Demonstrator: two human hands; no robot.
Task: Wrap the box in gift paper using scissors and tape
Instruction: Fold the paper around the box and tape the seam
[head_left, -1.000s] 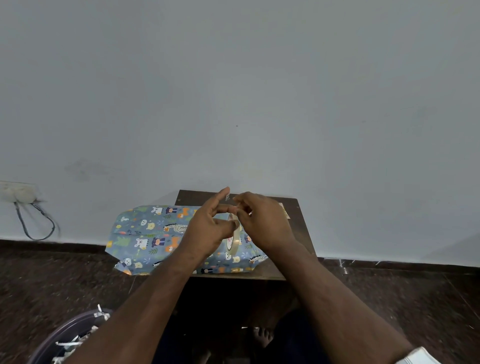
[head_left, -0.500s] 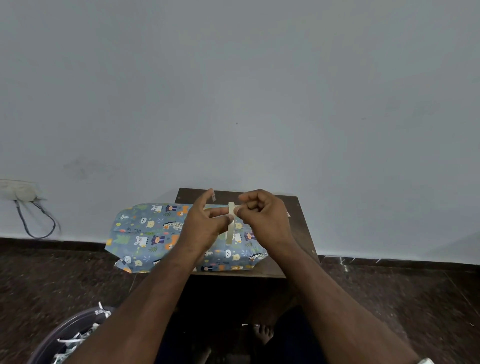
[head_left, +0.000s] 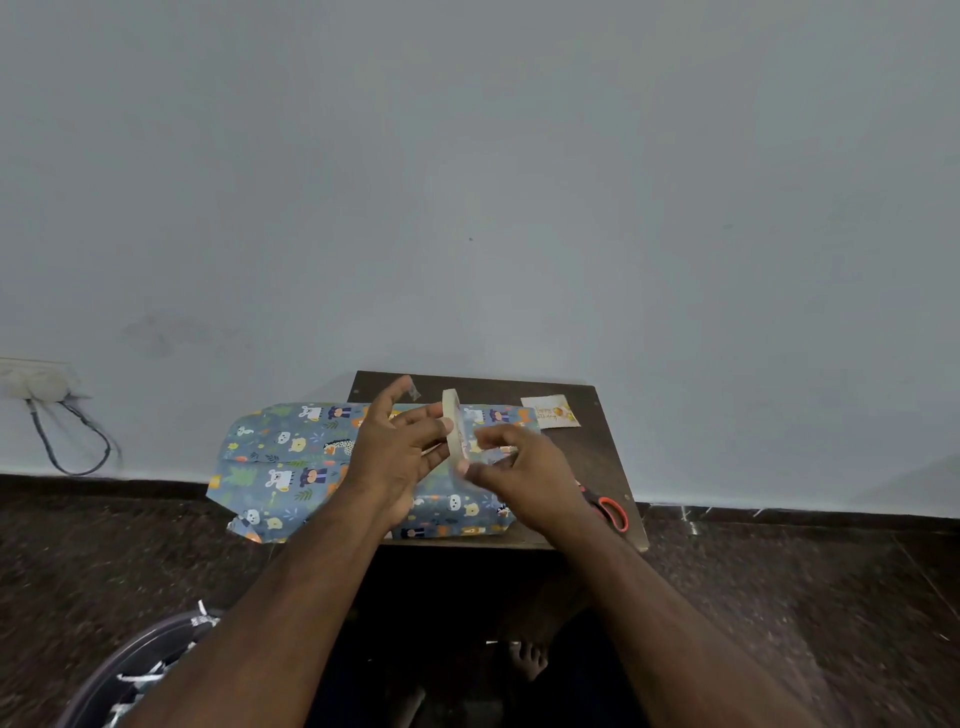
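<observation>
Compared with half a second back, hands drawn slightly apart and lifted, tape roll (head_left: 451, 423) now stood on edge between them instead of hanging low.

Left hand (head_left: 397, 452) curled loosely, thumb tip pressed to the roll's flat side, forefinger raised with a small clear scrap of tape (head_left: 414, 388) stuck at its tip. Right hand (head_left: 519, 467) blurred, thumb and fingers half curled toward the roll's lower edge; cannot tell whether gripping it or only touching.

Wrapped box (head_left: 322, 467) lying across the small dark table (head_left: 587, 457), directly under both hands, left end overhanging the table edge with paper flaps unfolded there. Scissors (head_left: 610, 512) with red handles near the table's front right corner, partly hidden by the right wrist. Small printed card (head_left: 551, 413) at the back right.

Risks, judging from this: scrap on the forefinger curling onto itself or sticking to skin before reaching the paper; roll slipping from so light a hold; unsealed left flaps springing open with no hand pressing the box; overhanging end tipping if pushed.
</observation>
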